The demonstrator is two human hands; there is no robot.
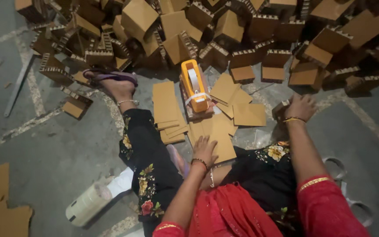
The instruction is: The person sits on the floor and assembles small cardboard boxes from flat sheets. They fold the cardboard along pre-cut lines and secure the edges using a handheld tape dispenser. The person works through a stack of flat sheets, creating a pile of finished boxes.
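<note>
Left hand point(205, 149) flat on cardboard sheet point(218, 136); right hand point(300, 106) gripping small carton point(280, 109).

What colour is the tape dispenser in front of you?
Orange-yellow tape dispenser with a white roll, seen from the head view.

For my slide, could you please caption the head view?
Seated on the floor, left hand on flat cardboard squares, right hand grasping a small box, beside an orange tape dispenser.

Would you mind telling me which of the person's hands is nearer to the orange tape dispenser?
Left. The left hand rests on flat cardboard pieces just below the orange tape dispenser; the right hand is farther off to its right, at a small cardboard block.
</note>
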